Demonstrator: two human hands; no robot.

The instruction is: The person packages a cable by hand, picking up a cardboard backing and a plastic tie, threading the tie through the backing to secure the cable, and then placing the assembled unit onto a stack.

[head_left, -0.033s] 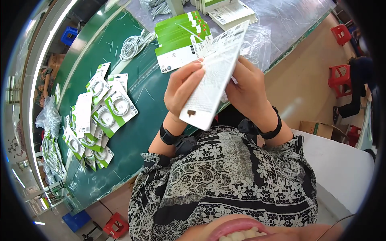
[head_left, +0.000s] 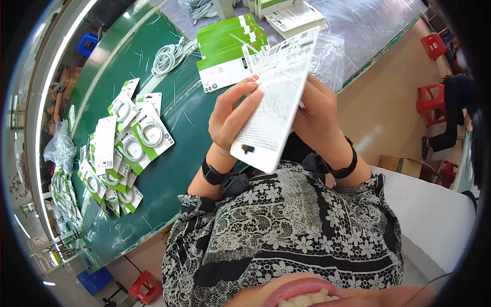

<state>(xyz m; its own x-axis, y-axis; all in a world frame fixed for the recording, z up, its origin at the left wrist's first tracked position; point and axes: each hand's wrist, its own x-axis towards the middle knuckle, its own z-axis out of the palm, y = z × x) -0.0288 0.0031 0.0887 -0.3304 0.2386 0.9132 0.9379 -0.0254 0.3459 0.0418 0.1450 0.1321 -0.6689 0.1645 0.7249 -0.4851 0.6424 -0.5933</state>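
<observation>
Upright before me, a white printed packaging card [head_left: 273,105] with a hanger hole at its lower end is held tilted, its text side showing. My left hand [head_left: 232,110] is closed at its left side, thumb and fingertips together at the card's face. My right hand [head_left: 317,105] grips the right edge from behind, its fingertips hidden by the card. Just beyond lies an overlapping row of green and white cards [head_left: 222,71]. A thin white strip [head_left: 243,42] rests across them.
Left on the green table [head_left: 179,138] lies a heap of carded cables [head_left: 134,146]. A loose coiled white cable [head_left: 168,59] is farther back. Stacked cards [head_left: 295,19] and clear plastic film [head_left: 327,61] lie at the far side. Red stools [head_left: 431,105] stand on the right.
The card has tilted a little, its lower end shifting slightly down and right. Both hands keep nearly the same place on it.
</observation>
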